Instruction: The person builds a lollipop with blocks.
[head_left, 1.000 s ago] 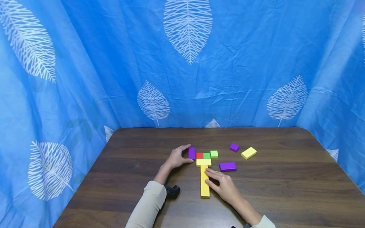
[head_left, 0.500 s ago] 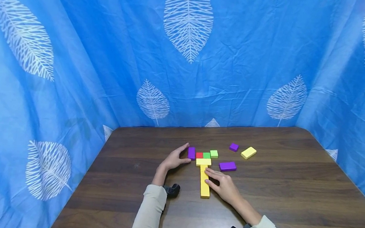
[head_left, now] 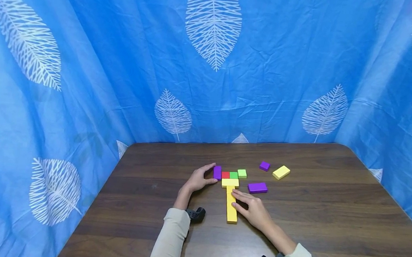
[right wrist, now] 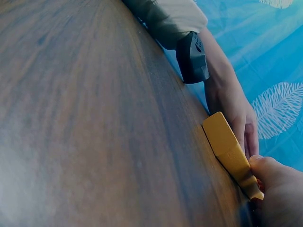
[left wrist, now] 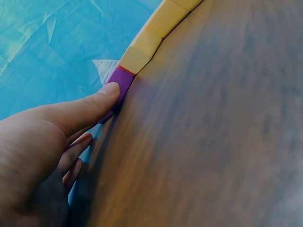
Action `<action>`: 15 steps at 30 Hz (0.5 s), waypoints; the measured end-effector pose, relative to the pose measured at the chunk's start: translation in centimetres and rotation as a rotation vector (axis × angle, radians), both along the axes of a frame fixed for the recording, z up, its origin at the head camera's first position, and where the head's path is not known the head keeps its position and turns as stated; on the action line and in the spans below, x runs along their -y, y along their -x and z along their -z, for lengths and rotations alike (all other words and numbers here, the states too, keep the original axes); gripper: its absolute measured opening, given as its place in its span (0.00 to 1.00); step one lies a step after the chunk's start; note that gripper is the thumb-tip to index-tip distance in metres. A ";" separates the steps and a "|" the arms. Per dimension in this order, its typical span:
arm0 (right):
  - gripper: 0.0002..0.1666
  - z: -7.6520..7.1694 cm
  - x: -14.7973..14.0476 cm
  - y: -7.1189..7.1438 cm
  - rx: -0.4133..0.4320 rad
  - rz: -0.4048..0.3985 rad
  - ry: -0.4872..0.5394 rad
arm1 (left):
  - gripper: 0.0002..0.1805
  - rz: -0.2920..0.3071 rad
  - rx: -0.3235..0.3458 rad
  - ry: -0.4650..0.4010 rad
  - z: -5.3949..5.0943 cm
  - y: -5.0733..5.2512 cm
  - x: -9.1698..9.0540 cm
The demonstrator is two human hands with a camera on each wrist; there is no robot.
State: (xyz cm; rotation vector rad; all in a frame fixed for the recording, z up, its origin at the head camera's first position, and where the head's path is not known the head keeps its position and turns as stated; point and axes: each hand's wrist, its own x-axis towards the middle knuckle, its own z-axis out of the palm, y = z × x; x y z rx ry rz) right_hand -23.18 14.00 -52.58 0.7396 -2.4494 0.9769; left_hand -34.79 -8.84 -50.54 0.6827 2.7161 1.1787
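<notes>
My left hand (head_left: 196, 180) pinches an upright-lying purple block (head_left: 217, 172) between thumb and forefinger; the left wrist view shows the thumb on this purple block (left wrist: 124, 81). Directly right of it sit a red block (head_left: 226, 175) and a green block (head_left: 233, 175), above a crosswise yellow block (head_left: 230, 182). A long yellow piece (head_left: 231, 212) runs down from there. My right hand (head_left: 255, 212) rests thumb and fingertips against its right side, also visible on the yellow piece (right wrist: 221, 135) in the right wrist view. A light green block (head_left: 242, 173) adjoins the green one.
On the brown table (head_left: 329, 216), a purple block (head_left: 257, 188) lies right of the arrangement. Farther back are a small purple block (head_left: 264, 166) and a pale yellow block (head_left: 281, 172). A blue curtain (head_left: 267, 69) hangs behind the table.
Half a second ago my left fingers were spread slightly off the purple block; they have closed back onto it. My right hand keeps its place on the long yellow piece.
</notes>
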 end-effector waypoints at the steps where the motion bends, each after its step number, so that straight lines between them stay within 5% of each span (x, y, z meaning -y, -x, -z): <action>1: 0.21 0.0 0.0 0.0 0.000 0.000 -0.001 | 0.37 -0.002 0.001 -0.002 0.1 0.0 0.0; 15: 0.21 0.0 0.0 0.0 0.001 0.000 -0.008 | 0.37 0.006 0.019 0.009 -0.1 -0.1 0.1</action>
